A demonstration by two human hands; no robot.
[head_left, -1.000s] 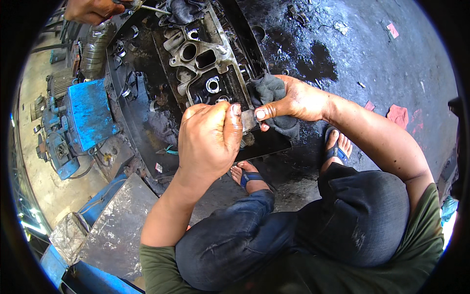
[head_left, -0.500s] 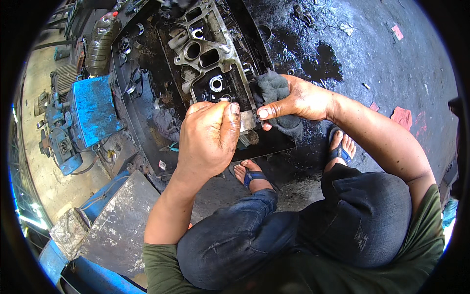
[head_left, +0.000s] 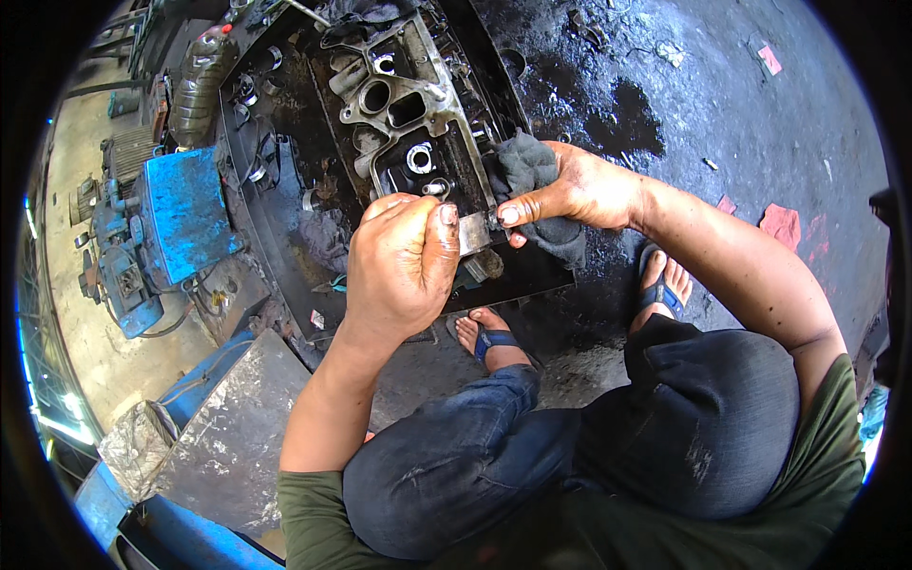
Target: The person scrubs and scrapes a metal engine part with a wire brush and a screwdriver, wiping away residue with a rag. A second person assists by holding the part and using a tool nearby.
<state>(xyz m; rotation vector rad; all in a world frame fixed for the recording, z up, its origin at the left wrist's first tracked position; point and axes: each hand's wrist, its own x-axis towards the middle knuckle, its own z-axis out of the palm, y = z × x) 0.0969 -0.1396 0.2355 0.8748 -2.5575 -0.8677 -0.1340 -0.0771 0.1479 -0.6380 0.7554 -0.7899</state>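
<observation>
My left hand (head_left: 401, 266) is closed in a fist over the near end of a metal engine cylinder head (head_left: 444, 98), thumb on top. What its fingers grip is hidden. Between my two thumbs shows a flat, shiny metal piece (head_left: 473, 234); I cannot tell whether it is loose or part of the head. Closed around a dark grey rag (head_left: 528, 163), my right hand (head_left: 594, 190) presses at the head's near right corner. Its thumb tip lies beside the flat piece, and the rag hangs below the fingers.
The head lies in a dark, oily metal tray (head_left: 271, 223) with bearing shells and another rag (head_left: 325, 237). To the left stand a blue machine (head_left: 190, 214) and a large plastic bottle (head_left: 199, 85) with a red cap. My sandalled feet (head_left: 494, 337) flank the tray's near side.
My left hand has shifted slightly left and down, showing more of the head's near end. My right hand barely moved. At the top edge, a dark cloth-like thing and a thin rod show more.
</observation>
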